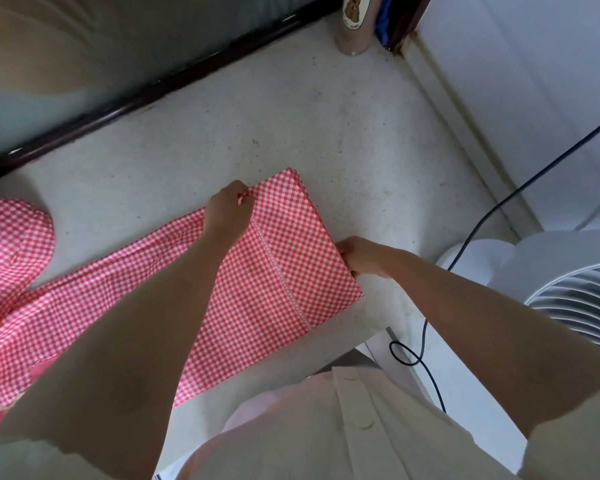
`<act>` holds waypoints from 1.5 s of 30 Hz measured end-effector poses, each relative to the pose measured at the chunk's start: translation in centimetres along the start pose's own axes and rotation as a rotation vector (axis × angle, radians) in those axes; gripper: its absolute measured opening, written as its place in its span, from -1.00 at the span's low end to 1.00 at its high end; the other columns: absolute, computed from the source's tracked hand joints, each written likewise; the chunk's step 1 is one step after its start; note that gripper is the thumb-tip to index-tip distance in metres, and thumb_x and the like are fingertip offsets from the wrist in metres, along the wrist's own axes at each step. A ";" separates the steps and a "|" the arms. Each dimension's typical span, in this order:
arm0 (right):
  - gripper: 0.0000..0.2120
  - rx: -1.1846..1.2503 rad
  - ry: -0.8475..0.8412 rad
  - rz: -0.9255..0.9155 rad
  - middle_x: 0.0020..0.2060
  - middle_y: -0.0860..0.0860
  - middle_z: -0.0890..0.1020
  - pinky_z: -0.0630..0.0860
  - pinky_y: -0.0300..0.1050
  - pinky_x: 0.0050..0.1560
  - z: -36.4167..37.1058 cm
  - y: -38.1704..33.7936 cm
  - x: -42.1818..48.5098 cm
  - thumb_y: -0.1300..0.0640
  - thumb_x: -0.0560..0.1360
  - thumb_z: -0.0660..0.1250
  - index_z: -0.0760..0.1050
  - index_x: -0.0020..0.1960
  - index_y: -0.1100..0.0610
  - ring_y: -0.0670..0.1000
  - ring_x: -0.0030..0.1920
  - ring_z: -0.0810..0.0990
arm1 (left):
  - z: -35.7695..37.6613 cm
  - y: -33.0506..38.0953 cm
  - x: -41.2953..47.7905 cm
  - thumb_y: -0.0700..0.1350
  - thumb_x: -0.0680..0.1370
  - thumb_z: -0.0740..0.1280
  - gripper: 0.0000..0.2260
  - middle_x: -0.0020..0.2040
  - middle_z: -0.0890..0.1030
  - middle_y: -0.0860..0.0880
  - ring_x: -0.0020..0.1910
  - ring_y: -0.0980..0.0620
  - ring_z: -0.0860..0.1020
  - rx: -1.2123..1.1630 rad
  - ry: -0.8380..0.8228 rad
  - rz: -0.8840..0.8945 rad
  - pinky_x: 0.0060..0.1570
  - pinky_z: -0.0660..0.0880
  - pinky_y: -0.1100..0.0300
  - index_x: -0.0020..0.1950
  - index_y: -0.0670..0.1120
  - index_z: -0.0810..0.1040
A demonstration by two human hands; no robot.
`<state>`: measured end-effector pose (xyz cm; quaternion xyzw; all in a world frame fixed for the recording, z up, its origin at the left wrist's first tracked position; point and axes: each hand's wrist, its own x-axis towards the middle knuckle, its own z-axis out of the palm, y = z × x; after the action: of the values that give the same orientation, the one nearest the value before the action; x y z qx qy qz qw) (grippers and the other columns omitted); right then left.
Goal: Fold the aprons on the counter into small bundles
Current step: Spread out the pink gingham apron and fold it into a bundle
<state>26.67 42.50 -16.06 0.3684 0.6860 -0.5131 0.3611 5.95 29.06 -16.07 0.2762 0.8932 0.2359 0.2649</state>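
You are working the red gingham apron [243, 289], which is lying flat on the speckled counter [222, 116] with its right end looking doubled over. Your left hand [227, 211] is pinching the far edge of that panel, and your right hand [361, 256] is curling its fingers round the right edge. The cloth is looking thin, light and limp, likely to sag and slide, so you are best gripping at edges and corners, not mid-panel.

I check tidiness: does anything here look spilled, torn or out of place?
Nothing stands out. The red-and-white checked cloth apron lies flat on the pale speckled counter, the left hand and right hand holding its folded end; no spill or tear shows.
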 end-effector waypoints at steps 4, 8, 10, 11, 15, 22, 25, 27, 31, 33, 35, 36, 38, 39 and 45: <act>-0.75 -0.031 0.108 -0.061 -0.03 0.10 0.69 0.61 -0.23 -0.10 0.0 1.1 0.4 0.29 0.58 0.24 0.59 0.21 0.20 0.02 -0.16 0.69 | 0.3 0.0 0.1 -0.13 0.64 0.19 -0.77 0.13 0.62 -0.16 0.06 -0.13 0.56 0.033 -0.023 0.008 0.00 0.43 0.11 0.23 -0.19 0.51; -0.77 -0.276 -0.162 0.067 -0.19 0.11 0.65 0.63 -0.20 -0.17 0.0 2.0 0.0 0.29 0.57 0.26 0.57 0.17 0.32 0.04 -0.23 0.65 | 0.4 0.2 0.4 -0.14 0.64 0.20 -0.78 0.13 0.63 -0.13 0.07 -0.12 0.58 0.058 0.028 -0.023 0.00 0.44 0.12 0.24 -0.15 0.52; -0.77 -0.272 -0.138 0.068 -0.19 0.09 0.64 0.62 -0.23 -0.22 0.1 2.3 0.3 0.30 0.57 0.26 0.56 0.19 0.32 0.02 -0.25 0.64 | 0.7 0.3 0.5 -0.14 0.64 0.21 -0.78 0.15 0.63 -0.11 0.08 -0.10 0.58 0.082 0.026 -0.014 0.03 0.46 0.11 0.24 -0.13 0.53; -0.77 -0.244 -0.131 0.071 -0.16 0.10 0.64 0.63 -0.22 -0.20 0.1 2.3 0.6 0.30 0.58 0.25 0.55 0.20 0.31 0.02 -0.24 0.65 | 0.8 0.3 0.5 -0.15 0.63 0.21 -0.78 0.15 0.63 -0.10 0.09 -0.10 0.58 0.089 0.024 -0.007 0.05 0.46 0.11 0.24 -0.13 0.53; -0.75 -0.231 -0.183 0.092 -0.03 0.16 0.65 0.66 -0.17 -0.12 0.0 2.1 0.7 0.30 0.56 0.29 0.51 0.22 0.30 0.12 -0.10 0.69 | 1.1 0.2 0.8 -0.16 0.62 0.24 -0.80 0.15 0.63 -0.08 0.10 -0.08 0.58 0.111 0.036 -0.015 0.07 0.47 0.11 0.22 -0.12 0.55; -0.56 -0.258 -0.336 0.170 0.16 0.14 0.57 0.64 -0.10 0.02 -1.0 0.5 1.0 0.19 0.56 0.32 0.36 0.42 0.21 0.07 0.00 0.64 | 1.5 0.1 1.5 -0.13 0.59 0.31 -0.83 0.09 0.64 -0.05 0.03 -0.03 0.59 0.174 0.017 -0.013 0.07 0.56 0.04 0.14 -0.08 0.63; -0.59 -0.199 -0.294 0.156 0.12 0.13 0.63 0.59 -0.07 0.12 -2.1 -0.7 1.3 -0.08 0.60 0.24 0.44 0.31 0.17 0.05 0.03 0.65 | 1.7 0.0 1.8 -0.11 0.58 0.33 -0.85 0.06 0.64 -0.03 -0.02 -0.01 0.60 0.176 0.014 -0.012 0.01 0.59 0.02 0.11 -0.06 0.64; -0.58 -0.123 -0.161 0.114 0.01 0.08 0.66 0.58 -0.13 0.04 -2.5 -1.2 1.7 -0.14 0.59 0.20 0.50 0.22 0.18 0.01 -0.05 0.66 | 1.9 -0.1 2.0 -0.09 0.56 0.35 -0.85 0.04 0.64 -0.02 -0.03 0.01 0.59 0.167 0.007 -0.005 -0.02 0.59 0.06 0.09 -0.05 0.64; -0.57 -0.002 0.155 0.053 -0.05 0.11 0.69 0.59 -0.17 -0.01 -2.3 -1.5 2.7 -0.10 0.62 0.19 0.58 0.09 0.26 0.07 -0.10 0.68 | 2.2 -0.1 2.0 -0.04 0.55 0.38 -0.86 0.01 0.60 0.01 -0.03 0.03 0.55 0.122 -0.023 0.016 -0.01 0.54 0.12 0.06 -0.03 0.63; -0.60 -0.003 0.120 0.059 -0.03 0.11 0.69 0.59 -0.21 -0.05 -2.1 -1.4 2.8 -0.07 0.63 0.20 0.59 0.12 0.25 0.06 -0.09 0.69 | 2.3 -0.1 2.0 -0.04 0.54 0.40 -0.88 0.00 0.61 0.01 -0.04 0.03 0.56 0.110 -0.031 0.037 -0.01 0.54 0.13 0.04 -0.03 0.65; -0.61 0.024 0.134 0.076 -0.08 0.08 0.68 0.59 -0.23 -0.11 -2.3 -1.9 2.9 -0.08 0.63 0.19 0.57 0.08 0.25 0.00 -0.16 0.66 | 2.4 -0.2 2.2 -0.04 0.53 0.40 -0.88 -0.01 0.62 0.00 -0.04 0.03 0.56 0.109 -0.040 0.052 -0.01 0.54 0.14 0.01 -0.03 0.66; -0.60 0.059 0.194 0.078 -0.12 0.08 0.67 0.60 -0.18 -0.07 -2.6 -2.3 3.0 -0.08 0.63 0.18 0.57 0.04 0.25 -0.01 -0.20 0.64 | 2.4 -0.3 2.3 -0.03 0.53 0.41 -0.88 -0.01 0.62 0.01 -0.04 0.04 0.56 0.104 -0.048 0.052 -0.02 0.53 0.15 0.01 -0.02 0.67; -0.60 0.104 0.362 0.038 -0.13 0.11 0.68 0.59 -0.06 0.06 -3.1 -2.9 3.6 -0.07 0.62 0.19 0.58 -0.03 0.25 0.00 -0.21 0.59 | 2.6 -0.4 2.4 -0.05 0.51 0.43 -0.88 0.00 0.64 0.02 -0.04 0.06 0.57 0.088 -0.073 0.042 -0.02 0.51 0.19 0.03 -0.01 0.67; -0.63 0.079 0.441 -0.003 -0.14 0.08 0.66 0.57 -0.07 0.06 -3.3 -3.3 3.8 -0.09 0.61 0.21 0.56 -0.04 0.21 0.00 -0.20 0.58 | 2.6 -0.5 2.5 -0.06 0.50 0.44 -0.87 0.01 0.64 0.02 -0.04 0.06 0.58 0.085 -0.086 0.042 -0.01 0.53 0.18 0.04 -0.01 0.66; -0.49 -0.220 0.667 -0.319 0.31 0.09 0.40 0.52 -0.15 0.10 -3.3 -5.3 5.5 -0.03 0.54 0.38 0.32 0.43 0.00 0.00 0.08 0.53 | 2.0 -1.1 2.0 -0.08 0.44 0.50 -0.77 -0.04 0.63 0.02 -0.06 0.04 0.59 0.075 -0.044 0.024 0.07 0.57 0.05 0.07 -0.02 0.59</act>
<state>19.05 45.35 -17.85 0.3630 0.8653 -0.3382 0.0713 5.35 30.05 -18.82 0.3019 0.8920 0.1991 0.2713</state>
